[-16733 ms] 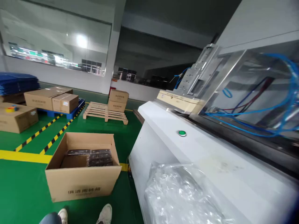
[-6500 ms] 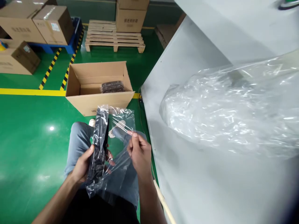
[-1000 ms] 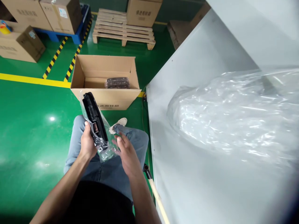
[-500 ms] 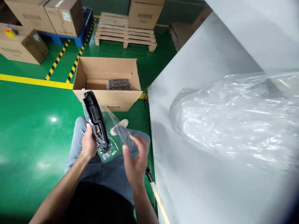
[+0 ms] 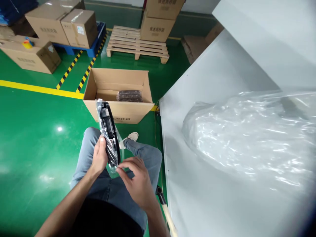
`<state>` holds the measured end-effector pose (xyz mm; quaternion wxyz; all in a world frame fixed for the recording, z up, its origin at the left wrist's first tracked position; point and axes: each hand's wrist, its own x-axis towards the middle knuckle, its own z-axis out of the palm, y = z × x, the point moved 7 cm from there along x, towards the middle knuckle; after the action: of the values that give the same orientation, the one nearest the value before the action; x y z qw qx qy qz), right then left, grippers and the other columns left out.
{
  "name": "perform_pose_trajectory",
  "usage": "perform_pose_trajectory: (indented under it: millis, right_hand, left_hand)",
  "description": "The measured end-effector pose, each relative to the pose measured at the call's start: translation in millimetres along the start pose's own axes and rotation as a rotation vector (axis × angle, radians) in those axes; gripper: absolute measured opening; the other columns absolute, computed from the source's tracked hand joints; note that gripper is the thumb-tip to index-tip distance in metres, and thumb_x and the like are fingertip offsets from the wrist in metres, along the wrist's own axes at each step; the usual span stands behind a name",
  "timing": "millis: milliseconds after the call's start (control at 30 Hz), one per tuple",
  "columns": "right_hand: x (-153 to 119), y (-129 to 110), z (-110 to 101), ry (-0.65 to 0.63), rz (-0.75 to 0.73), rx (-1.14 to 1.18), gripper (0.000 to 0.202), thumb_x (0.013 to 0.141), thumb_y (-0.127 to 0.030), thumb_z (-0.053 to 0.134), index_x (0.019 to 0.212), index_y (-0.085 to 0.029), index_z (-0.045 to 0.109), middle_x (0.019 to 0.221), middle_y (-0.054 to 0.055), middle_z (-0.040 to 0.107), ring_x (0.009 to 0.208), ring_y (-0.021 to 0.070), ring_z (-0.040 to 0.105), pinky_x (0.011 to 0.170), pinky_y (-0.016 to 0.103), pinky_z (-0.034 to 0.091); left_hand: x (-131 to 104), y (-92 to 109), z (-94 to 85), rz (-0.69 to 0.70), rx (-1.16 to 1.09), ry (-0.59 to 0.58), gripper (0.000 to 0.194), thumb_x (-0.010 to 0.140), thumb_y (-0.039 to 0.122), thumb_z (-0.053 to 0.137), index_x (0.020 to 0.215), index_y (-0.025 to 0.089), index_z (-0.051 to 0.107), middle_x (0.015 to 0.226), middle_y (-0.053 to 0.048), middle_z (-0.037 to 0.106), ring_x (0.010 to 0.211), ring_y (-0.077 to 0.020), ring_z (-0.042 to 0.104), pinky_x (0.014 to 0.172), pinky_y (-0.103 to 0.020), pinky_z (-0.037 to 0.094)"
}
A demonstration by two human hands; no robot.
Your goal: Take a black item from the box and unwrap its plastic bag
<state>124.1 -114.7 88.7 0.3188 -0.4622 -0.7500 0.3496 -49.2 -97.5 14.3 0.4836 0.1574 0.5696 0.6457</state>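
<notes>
A long black plastic part [image 5: 108, 126] with molded recesses sits inside a clear plastic bag [image 5: 99, 113], tilted above my lap. My left hand [image 5: 100, 154] is closed around its lower left side, through the bag. At the lower end, my right hand [image 5: 135, 179] pinches the film near the part's tip between thumb and fingers. Just beyond stands an open cardboard box [image 5: 118, 110] on the floor, where several dark bagged parts [image 5: 129, 95] lie at the right side.
To my right, a large heap of clear plastic bags [image 5: 247, 135] lies on a grey-white table [image 5: 209, 204]. Farther off are a wooden pallet [image 5: 137, 44], stacked cartons [image 5: 158, 29] and a carton with a tape roll [image 5: 28, 42]. A pale handle [image 5: 169, 219] leans by the table edge.
My right hand has moved left from open air and now pinches the bag's lower end. The loose film has been drawn in closer around the black part. The view has tipped up slightly.
</notes>
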Motion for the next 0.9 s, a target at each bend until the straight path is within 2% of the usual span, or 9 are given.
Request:
perform_pose_trajectory:
  millis: [167, 333, 433, 500, 600, 667, 767, 833, 900]
  right_hand:
    - [-14.9, -35.0, 18.8, 0.006, -0.153, -0.285, 0.015, 0.104, -0.018, 0.056, 0.095, -0.024, 0.066, 0.088, 0.003, 0.076, 0.085, 0.0214, 0.066, 0.085, 0.039, 0.049]
    - [-21.8, -49.5, 35.8, 0.021, -0.111, -0.266, 0.016, 0.104, -0.015, 0.053, 0.097, -0.022, 0.067, 0.088, 0.003, 0.076, 0.082, 0.0205, 0.066, 0.082, 0.038, 0.049]
    - [-18.4, -51.5, 29.1, -0.023, -0.176, -0.156, 0.013, 0.103, -0.022, 0.059, 0.106, -0.024, 0.072, 0.091, 0.003, 0.079, 0.083, 0.0215, 0.067, 0.082, 0.039, 0.05]
    - [-13.6, -35.4, 8.6, 0.078, -0.092, -0.024, 0.012, 0.101, -0.029, 0.063, 0.106, -0.028, 0.074, 0.093, 0.004, 0.079, 0.088, 0.0232, 0.069, 0.084, 0.041, 0.052]
    - [-15.1, 24.5, -28.6, 0.419, 0.318, 0.233, 0.019, 0.097, -0.045, 0.069, 0.106, -0.028, 0.074, 0.106, 0.009, 0.077, 0.103, 0.0283, 0.07, 0.094, 0.047, 0.056]
    - [-20.4, 64.8, -31.9, 0.502, 0.579, 0.416, 0.043, 0.088, -0.057, 0.077, 0.119, -0.027, 0.071, 0.126, 0.012, 0.074, 0.119, 0.032, 0.068, 0.103, 0.051, 0.055]
    - [-18.0, 97.2, -5.2, 0.27, 0.779, 0.711, 0.077, 0.079, -0.068, 0.081, 0.141, -0.027, 0.06, 0.141, 0.014, 0.069, 0.127, 0.0334, 0.067, 0.109, 0.052, 0.053]
    - [-14.5, 100.8, 16.2, 0.08, 0.817, 0.907, 0.084, 0.079, -0.07, 0.08, 0.147, -0.027, 0.056, 0.132, 0.014, 0.073, 0.113, 0.0313, 0.074, 0.102, 0.051, 0.056]
    - [-8.5, 100.7, 25.1, 0.039, 0.807, 1.014, 0.083, 0.078, -0.066, 0.083, 0.147, -0.027, 0.056, 0.12, 0.011, 0.077, 0.093, 0.0269, 0.076, 0.09, 0.046, 0.06]
  left_hand:
    - [-5.4, 15.4, 9.5, 0.201, 0.115, -0.008, 0.038, 0.086, 0.062, 0.079, 0.084, 0.024, 0.071, 0.08, 0.0, 0.058, 0.077, -0.0187, 0.051, 0.077, -0.028, 0.049]
    - [-4.1, -4.8, 11.0, 0.037, -0.051, 0.014, 0.052, 0.076, 0.072, 0.082, 0.093, 0.025, 0.07, 0.085, 0.0, 0.062, 0.086, -0.019, 0.059, 0.081, -0.028, 0.053]
    - [-5.1, -12.8, 17.5, -0.131, -0.095, -0.049, 0.062, 0.069, 0.076, 0.084, 0.092, 0.02, 0.071, 0.079, -0.001, 0.066, 0.08, -0.0197, 0.064, 0.075, -0.03, 0.055]
    - [-7.6, -14.5, 19.9, -0.246, -0.118, -0.092, 0.067, 0.062, 0.079, 0.086, 0.082, 0.018, 0.068, 0.068, 0.0, 0.062, 0.065, -0.017, 0.06, 0.063, -0.029, 0.053]
    - [-12.0, -13.3, 21.1, -0.361, -0.149, -0.162, 0.069, 0.058, 0.082, 0.087, 0.07, 0.019, 0.062, 0.06, 0.002, 0.055, 0.053, -0.0138, 0.052, 0.054, -0.028, 0.049]
    - [-15.8, -14.9, 22.0, -0.422, -0.16, -0.214, 0.067, 0.06, 0.081, 0.086, 0.068, 0.02, 0.06, 0.06, 0.001, 0.055, 0.057, -0.0167, 0.058, 0.056, -0.03, 0.052]
    - [-21.4, -21.2, 22.5, -0.482, -0.169, -0.252, 0.066, 0.061, 0.081, 0.085, 0.069, 0.02, 0.06, 0.062, -0.002, 0.06, 0.07, -0.0239, 0.069, 0.062, -0.033, 0.057]
    - [-23.7, -26.2, 22.9, -0.505, -0.163, -0.266, 0.067, 0.06, 0.082, 0.085, 0.069, 0.02, 0.062, 0.064, -0.004, 0.063, 0.073, -0.026, 0.071, 0.063, -0.034, 0.058]
    - [-23.8, -31.5, 22.7, -0.535, -0.131, -0.282, 0.069, 0.058, 0.084, 0.085, 0.071, 0.019, 0.065, 0.066, -0.006, 0.067, 0.07, -0.0255, 0.071, 0.058, -0.032, 0.055]
